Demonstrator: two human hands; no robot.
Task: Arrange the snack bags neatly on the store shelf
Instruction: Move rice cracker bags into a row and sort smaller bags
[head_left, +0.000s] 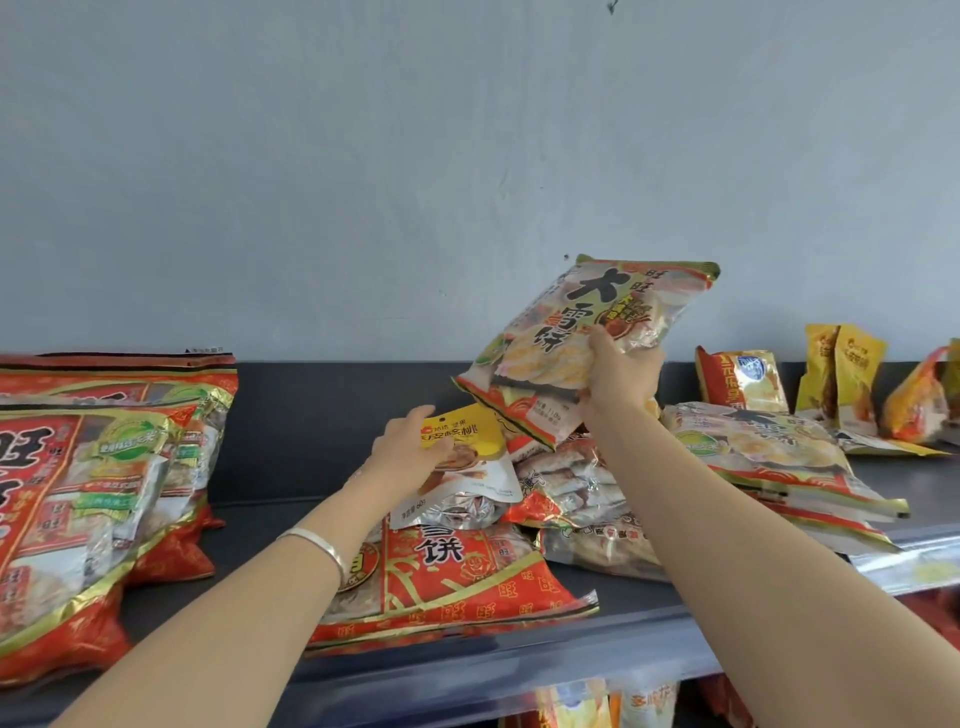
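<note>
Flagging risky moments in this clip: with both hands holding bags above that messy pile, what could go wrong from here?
The right hand grips the tilted large cracker bag by its lower side only, so it might slip. The left hand holds a small yellow pouch against the loose pile; a nudge could shift it. The red bag at the front edge of the shelf might slide off.

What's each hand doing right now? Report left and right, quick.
Left hand: grips the small yellow bag.
Right hand: grips the rice cracker bag, raised.
</note>
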